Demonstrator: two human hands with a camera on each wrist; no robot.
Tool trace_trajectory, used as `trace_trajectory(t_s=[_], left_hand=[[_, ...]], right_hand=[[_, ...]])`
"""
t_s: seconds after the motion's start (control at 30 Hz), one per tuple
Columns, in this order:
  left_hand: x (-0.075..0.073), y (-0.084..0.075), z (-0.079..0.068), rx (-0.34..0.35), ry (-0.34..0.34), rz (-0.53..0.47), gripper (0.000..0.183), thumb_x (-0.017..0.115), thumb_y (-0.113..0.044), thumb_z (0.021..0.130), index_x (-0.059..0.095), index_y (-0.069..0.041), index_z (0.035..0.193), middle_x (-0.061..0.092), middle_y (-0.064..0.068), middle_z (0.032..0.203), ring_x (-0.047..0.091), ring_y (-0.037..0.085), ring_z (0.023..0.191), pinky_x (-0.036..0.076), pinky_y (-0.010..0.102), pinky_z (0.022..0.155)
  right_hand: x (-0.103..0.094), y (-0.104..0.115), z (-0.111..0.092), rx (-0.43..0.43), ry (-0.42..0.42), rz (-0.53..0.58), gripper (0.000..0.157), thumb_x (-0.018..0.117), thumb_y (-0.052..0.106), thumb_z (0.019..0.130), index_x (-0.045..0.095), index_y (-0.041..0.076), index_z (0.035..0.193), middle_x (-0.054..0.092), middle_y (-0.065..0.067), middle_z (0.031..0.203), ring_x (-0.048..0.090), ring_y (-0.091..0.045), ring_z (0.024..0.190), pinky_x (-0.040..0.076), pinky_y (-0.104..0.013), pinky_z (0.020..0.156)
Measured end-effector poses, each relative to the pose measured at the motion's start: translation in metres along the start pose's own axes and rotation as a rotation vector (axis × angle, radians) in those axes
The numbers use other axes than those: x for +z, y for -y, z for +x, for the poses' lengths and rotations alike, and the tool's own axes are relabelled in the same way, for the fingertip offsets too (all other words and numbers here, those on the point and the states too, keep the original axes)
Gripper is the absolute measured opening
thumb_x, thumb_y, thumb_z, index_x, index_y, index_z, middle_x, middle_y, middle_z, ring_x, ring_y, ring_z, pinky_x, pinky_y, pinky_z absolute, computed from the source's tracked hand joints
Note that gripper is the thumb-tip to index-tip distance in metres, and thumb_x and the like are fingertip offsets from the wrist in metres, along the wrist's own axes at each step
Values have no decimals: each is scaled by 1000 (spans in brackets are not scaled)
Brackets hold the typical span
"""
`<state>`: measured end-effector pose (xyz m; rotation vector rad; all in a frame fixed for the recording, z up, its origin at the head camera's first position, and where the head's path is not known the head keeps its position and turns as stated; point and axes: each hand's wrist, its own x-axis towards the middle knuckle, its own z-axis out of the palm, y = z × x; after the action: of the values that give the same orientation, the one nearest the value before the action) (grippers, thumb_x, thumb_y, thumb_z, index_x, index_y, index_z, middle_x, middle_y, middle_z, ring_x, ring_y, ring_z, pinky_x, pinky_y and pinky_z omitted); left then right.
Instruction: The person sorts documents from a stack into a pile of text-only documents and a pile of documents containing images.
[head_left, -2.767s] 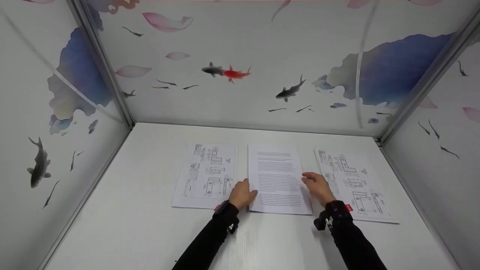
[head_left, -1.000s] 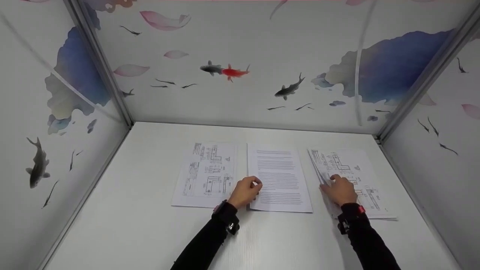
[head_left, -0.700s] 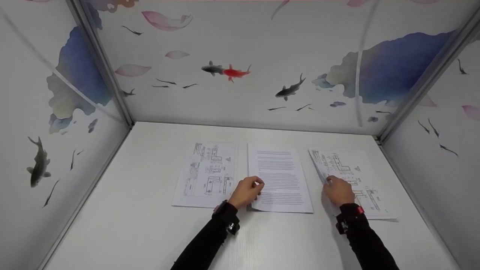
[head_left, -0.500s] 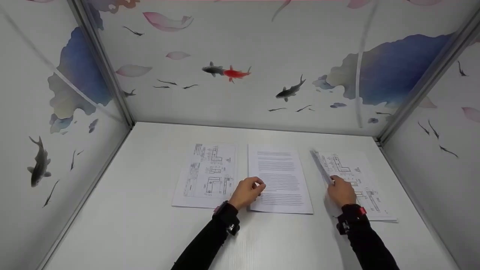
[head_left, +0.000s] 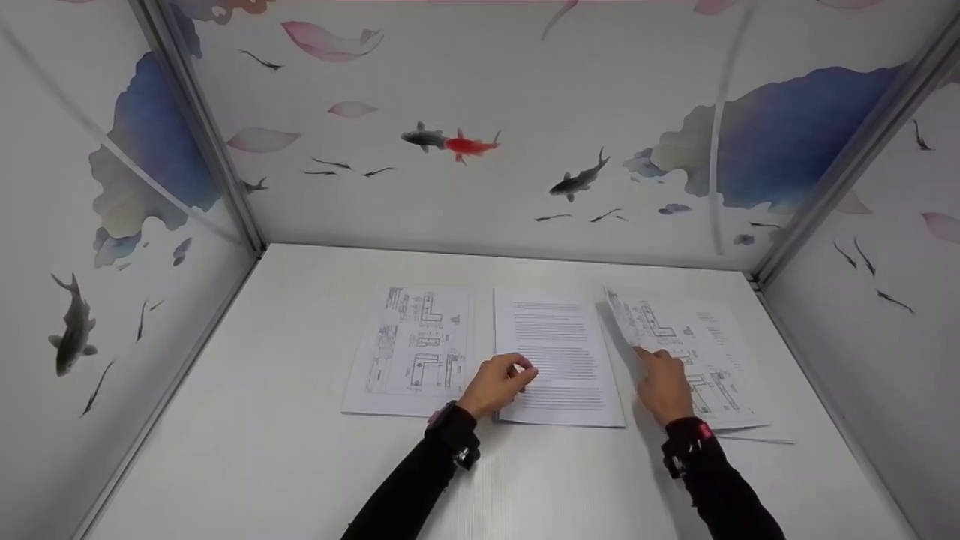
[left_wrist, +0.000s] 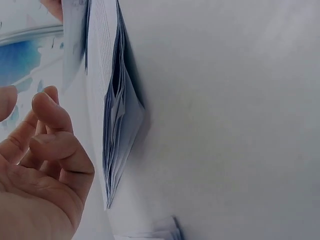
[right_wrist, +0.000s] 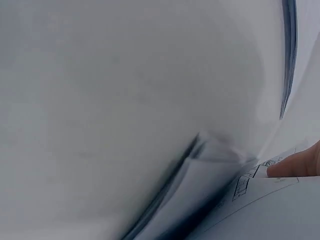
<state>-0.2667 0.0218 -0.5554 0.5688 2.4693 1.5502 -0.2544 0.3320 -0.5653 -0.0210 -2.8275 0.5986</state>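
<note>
Three stacks of paper lie side by side on a white table. My right hand [head_left: 664,386] pinches the left edge of a sheet with a technical drawing [head_left: 660,319] on the right stack. That sheet is raised and shifted left; a page with printed lines [head_left: 718,330] shows beneath it. In the right wrist view one finger [right_wrist: 297,164] lies on the drawing sheet [right_wrist: 250,200]; the thumb is hidden. My left hand [head_left: 495,384] hovers over the left edge of the middle text stack [head_left: 559,345]. Its fingers are loosely bent with nothing between them, as the left wrist view shows.
Left of the middle stack lies another stack of drawings [head_left: 420,349]. The left wrist view shows the middle stack's uneven sheet edges [left_wrist: 112,135]. White panels printed with fish and petals [head_left: 480,202] enclose the table [head_left: 300,465] at the back and sides.
My right hand has gone from the middle stack to the right stack, taken hold of a drawing sheet and drawn it left. My left hand has lifted slightly, over the middle stack.
</note>
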Motion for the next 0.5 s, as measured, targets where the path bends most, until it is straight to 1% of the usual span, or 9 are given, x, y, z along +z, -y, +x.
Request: trace_trajectory(t_s=[0.13, 0.3, 0.4, 0.5], left_hand=[[0, -1, 0, -5, 32, -37, 31, 60, -39, 97, 67, -14, 112, 69, 9, 80, 60, 13, 62, 44, 23, 52], [0, -3, -1, -38, 58, -71, 43, 59, -46, 96, 61, -12, 124, 67, 3, 78, 58, 10, 59, 44, 25, 52], [0, -4, 1, -61, 61, -114, 53, 57, -49, 96, 55, -11, 133, 69, 6, 82, 61, 14, 60, 45, 27, 53], [0, -4, 2, -99, 65, -187, 61, 54, -52, 97, 46, -13, 143, 71, 13, 90, 67, 22, 66, 48, 30, 54]], right_hand=[[7, 25, -1, -77, -38, -22, 52, 51, -12, 85, 60, 7, 134, 61, -26, 113, 54, -45, 100, 50, -56, 75], [13, 59, -4, -182, -99, -49, 60, 57, -17, 79, 62, 11, 132, 62, -18, 110, 52, -37, 96, 51, -48, 64], [16, 80, -6, -231, -111, -66, 65, 59, -18, 77, 62, 16, 132, 61, -14, 111, 50, -32, 95, 50, -41, 60], [22, 101, -9, -294, -123, -87, 68, 62, -17, 76, 62, 20, 133, 61, -11, 112, 49, -28, 93, 49, -37, 57]])
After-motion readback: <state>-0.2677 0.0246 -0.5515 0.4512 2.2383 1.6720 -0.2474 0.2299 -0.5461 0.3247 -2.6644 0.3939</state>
